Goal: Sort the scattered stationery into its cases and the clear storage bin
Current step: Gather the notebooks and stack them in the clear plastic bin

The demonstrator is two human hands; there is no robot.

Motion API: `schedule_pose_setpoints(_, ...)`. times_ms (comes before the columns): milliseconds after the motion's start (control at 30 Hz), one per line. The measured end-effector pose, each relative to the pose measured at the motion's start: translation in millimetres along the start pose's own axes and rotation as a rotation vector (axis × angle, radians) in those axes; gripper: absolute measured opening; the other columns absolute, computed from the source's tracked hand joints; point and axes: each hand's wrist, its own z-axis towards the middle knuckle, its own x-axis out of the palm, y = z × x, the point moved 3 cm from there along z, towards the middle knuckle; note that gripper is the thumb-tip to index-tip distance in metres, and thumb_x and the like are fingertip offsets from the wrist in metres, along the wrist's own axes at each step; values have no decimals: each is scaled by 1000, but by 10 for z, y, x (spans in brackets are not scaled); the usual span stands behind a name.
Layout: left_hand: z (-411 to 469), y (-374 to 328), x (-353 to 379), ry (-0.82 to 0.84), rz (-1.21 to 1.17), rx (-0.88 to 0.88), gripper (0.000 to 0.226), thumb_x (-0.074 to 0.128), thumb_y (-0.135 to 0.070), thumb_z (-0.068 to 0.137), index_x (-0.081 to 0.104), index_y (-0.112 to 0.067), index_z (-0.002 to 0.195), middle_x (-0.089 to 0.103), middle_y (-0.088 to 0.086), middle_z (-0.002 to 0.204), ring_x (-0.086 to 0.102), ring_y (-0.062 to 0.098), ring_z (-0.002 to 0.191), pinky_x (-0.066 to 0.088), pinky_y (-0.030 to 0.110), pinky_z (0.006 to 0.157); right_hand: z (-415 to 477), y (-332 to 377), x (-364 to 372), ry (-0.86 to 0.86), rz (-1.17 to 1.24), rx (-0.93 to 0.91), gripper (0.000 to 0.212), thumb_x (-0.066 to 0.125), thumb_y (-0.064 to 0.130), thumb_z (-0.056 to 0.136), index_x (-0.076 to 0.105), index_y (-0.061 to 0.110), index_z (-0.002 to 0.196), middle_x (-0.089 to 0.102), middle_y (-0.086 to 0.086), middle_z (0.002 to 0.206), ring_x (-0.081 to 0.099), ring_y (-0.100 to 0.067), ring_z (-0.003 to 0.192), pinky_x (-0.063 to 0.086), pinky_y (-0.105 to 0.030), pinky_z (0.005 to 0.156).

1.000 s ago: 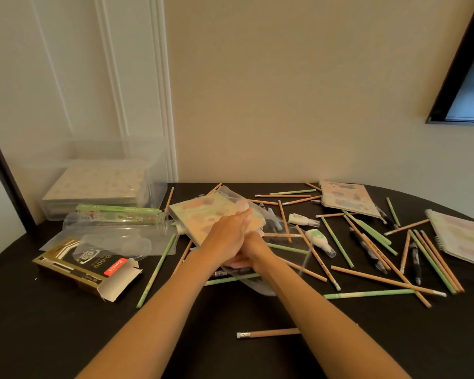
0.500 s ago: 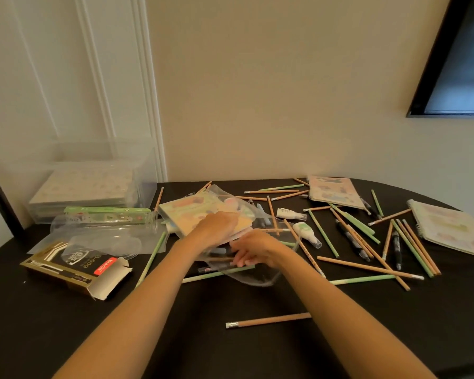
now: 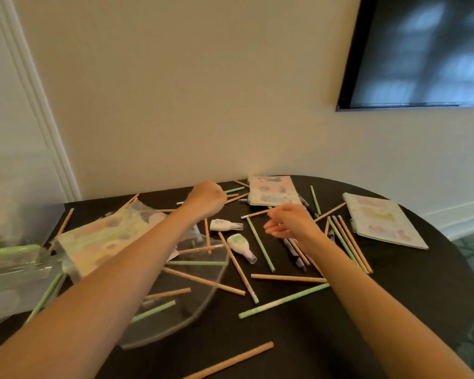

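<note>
Pencils are lying scattered across the black tabletop, long axes pointing every which way. Green pencil near centre is running low-left to upper-right; a brown pencil just behind it is lying almost level, left to right. A brown pencil at the near edge is angling up to the right. A bundle of brown and green pencils right of the right hand is slanting far-left to near-right.

Two white correction tape dispensers: one is lying with its clear tip pointing right, the other with its tip pointing near-right.

Left hand is reaching to the far side, fingers curled in a loose fist near a cluster of pencil ends; can't tell whether it's pinching one. Right hand is hovering palm-down, fingers loosely curled and slightly apart; a brown pencil is ending at its thumb side, contact unclear.

Clear plastic case is lying flat under the left forearm, several pencils over and under it. Pastel notebook is sitting left of it, tilted. Two more notebooks are lying flat: one at the far edge, a spiral-bound one at far right. Clear storage bin is sitting at the left edge, blurred.
</note>
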Motion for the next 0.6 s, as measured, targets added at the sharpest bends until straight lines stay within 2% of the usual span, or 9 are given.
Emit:
schedule_pose_setpoints(33,110,-66,118,28,-29,-9,24,42,-11,92,61,-3,81,57,10,81,55,26,86,44,31,69,143,-62,-117,-65,-1,13,8,51,11,94,59,10,91,66,-10,79,63,-14,67,53,-20,60)
schedule_pose_setpoints(133,548,-191,484,77,-157,-131,27,48,-16,94,58,-2,116,59,13,114,59,27,104,53,31,74,667,-236,-467,-244,-99,2,11,51,8,90,59,11,84,63,-11,89,60,-16,79,55,-28,73)
schedule_pose_setpoints(200,780,-218,673,71,-213,-200,30,50,-15,94,55,-2,120,57,15,120,59,28,105,55,33,79,932,-281,-644,-325,-202,-9,7,53,9,90,58,13,92,61,-6,96,56,-15,87,52,-34,85)
schedule_pose_setpoints(300,1029,-171,856,28,-256,-262,29,47,-10,94,54,4,118,58,20,119,61,32,103,55,37,82,1266,-305,-800,-370,-376,-43,24,53,11,91,58,11,114,59,-7,116,52,-16,102,44,-31,90)
schedule_pose_setpoints(367,1189,-123,994,67,-343,-294,34,44,-10,96,49,6,125,57,23,120,60,33,106,54,38,83,1445,-317,-840,-375,-481,-65,32,53,14,92,56,13,123,55,-8,127,50,-22,117,41,-37,101)
schedule_pose_setpoints(433,1284,-112,1108,139,-447,-365,39,43,-12,97,39,1,134,57,20,115,61,27,99,55,34,78,1610,-356,-842,-343,-508,-75,36,52,17,92,54,17,128,55,-8,130,53,-22,114,42,-39,102)
schedule_pose_setpoints(500,1333,-99,1173,207,-558,-404,47,44,-11,97,29,-2,141,60,20,102,62,22,79,54,29,69,1667,-394,-793,-277,-523,-80,37,50,18,93,52,18,131,55,-7,131,56,-18,106,44,-33,97)
schedule_pose_setpoints(533,1375,-79,1209,225,-618,-419,51,47,-11,96,26,-2,141,61,19,96,61,21,73,54,29,67,1717,-435,-759,-247,-526,-72,38,48,19,94,51,18,132,53,-7,133,55,-20,109,43,-33,96)
schedule_pose_setpoints(600,1427,-45,1250,228,-711,-448,45,52,-12,95,36,1,135,61,17,84,61,20,68,53,27,67,1757,-507,-691,-234,-507,-57,36,46,22,94,53,19,130,53,-8,134,55,-24,114,41,-39,103)
